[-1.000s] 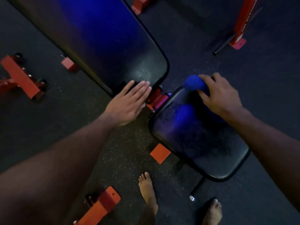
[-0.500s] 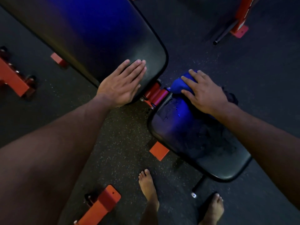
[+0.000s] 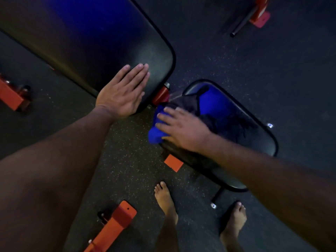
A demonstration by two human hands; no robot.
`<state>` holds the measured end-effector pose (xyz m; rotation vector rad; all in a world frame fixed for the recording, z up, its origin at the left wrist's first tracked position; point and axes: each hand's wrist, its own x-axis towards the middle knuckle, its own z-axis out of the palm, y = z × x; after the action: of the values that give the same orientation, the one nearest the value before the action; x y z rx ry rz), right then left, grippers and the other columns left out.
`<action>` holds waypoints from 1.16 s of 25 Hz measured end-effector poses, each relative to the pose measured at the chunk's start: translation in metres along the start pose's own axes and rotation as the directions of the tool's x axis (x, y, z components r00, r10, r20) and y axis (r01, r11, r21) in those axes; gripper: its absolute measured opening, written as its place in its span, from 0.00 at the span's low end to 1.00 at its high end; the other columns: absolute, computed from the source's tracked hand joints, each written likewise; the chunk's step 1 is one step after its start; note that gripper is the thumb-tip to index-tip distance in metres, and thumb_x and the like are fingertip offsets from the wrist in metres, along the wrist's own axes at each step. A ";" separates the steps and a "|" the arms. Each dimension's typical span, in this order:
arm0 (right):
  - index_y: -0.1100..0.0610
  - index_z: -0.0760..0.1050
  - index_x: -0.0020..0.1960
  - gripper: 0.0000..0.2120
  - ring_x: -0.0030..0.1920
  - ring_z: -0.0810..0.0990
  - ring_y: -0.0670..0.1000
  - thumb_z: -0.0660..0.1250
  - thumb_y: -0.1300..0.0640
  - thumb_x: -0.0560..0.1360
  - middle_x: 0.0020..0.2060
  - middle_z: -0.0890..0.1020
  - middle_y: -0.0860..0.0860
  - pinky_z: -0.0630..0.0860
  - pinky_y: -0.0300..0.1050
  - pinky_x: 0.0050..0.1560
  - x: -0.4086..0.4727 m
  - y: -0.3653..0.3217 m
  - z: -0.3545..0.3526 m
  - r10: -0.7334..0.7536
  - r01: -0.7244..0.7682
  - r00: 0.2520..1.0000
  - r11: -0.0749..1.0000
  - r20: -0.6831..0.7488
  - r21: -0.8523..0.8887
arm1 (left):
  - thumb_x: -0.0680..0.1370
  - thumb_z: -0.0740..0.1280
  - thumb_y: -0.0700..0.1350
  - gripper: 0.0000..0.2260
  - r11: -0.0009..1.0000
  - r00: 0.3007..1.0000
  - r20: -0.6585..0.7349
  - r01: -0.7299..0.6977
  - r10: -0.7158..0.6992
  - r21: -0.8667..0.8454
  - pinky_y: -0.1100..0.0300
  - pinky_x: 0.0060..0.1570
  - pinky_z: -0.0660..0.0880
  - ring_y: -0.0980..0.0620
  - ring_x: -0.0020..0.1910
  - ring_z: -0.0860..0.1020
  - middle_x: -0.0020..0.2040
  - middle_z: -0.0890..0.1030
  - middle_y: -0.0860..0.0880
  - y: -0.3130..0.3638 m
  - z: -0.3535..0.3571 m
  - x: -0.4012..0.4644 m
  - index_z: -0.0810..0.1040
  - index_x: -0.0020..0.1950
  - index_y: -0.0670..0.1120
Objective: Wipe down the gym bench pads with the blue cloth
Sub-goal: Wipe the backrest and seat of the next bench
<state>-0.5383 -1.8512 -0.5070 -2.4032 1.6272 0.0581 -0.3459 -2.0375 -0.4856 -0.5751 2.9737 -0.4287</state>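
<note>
The cloth (image 3: 156, 128) was seen as a bright blue, bunched wad at the near left edge of the seat pad (image 3: 254, 142), part of it spilling over that edge. A darker, crumpled stretch of fabric lay behind it on the pad; whether this belonged to the same cloth could not be told. The right hand (image 3: 183, 130) was laid over the cloth with fingers nearly straight and spread, pressing it onto the pad rather than clutching it. The seat pad was black and glossy, with a blue glare on its far half.

The left hand (image 3: 123, 91) was laid flat, fingers straight and together, on the near corner of the back pad (image 3: 101, 40), gripping nothing. That pad was also black, with a blue sheen across its upper part.

Much was cut off or dim. The back pad was cropped by the top and left borders. The seat pad's near side was covered by the right forearm. Only a red piece of the frame (image 3: 161, 95) was visible between the two pads, and the part of the cloth under the palm was hidden. Two bare feet (image 3: 165, 199) were seen on the speckled dark floor (image 3: 131, 142).
</note>
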 end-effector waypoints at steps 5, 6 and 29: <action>0.49 0.72 0.71 0.23 0.72 0.67 0.62 0.58 0.40 0.80 0.72 0.71 0.55 0.65 0.66 0.68 0.004 0.125 -0.020 0.457 -0.455 0.888 0.889 -0.042 0.051 | 0.86 0.44 0.51 0.28 1.000 1.000 -0.004 0.003 -0.003 -0.002 0.46 0.81 0.45 0.45 0.83 0.46 0.84 0.48 0.40 0.003 0.002 0.003 0.50 0.83 0.39; 0.50 0.72 0.71 0.22 0.71 0.68 0.63 0.60 0.41 0.80 0.72 0.71 0.56 0.67 0.65 0.68 0.006 0.121 -0.021 0.520 -0.514 0.854 0.851 -0.033 0.111 | 0.86 0.44 0.51 0.28 1.000 1.000 0.000 0.002 -0.002 0.004 0.46 0.81 0.45 0.45 0.83 0.46 0.84 0.48 0.40 0.002 0.002 0.002 0.49 0.83 0.39; 0.55 0.75 0.68 0.20 0.71 0.69 0.63 0.66 0.52 0.78 0.70 0.74 0.56 0.66 0.59 0.71 -0.002 -0.010 0.005 0.403 -0.383 0.905 0.911 -0.138 0.154 | 0.86 0.46 0.57 0.31 0.997 0.998 0.058 -0.028 0.032 -0.072 0.46 0.81 0.43 0.45 0.83 0.47 0.84 0.48 0.40 -0.005 0.002 -0.001 0.46 0.83 0.39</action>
<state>-0.5297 -1.8447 -0.5095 -1.9990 2.1058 -0.1756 -0.3428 -2.0417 -0.4862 -0.5391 2.9467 -0.2997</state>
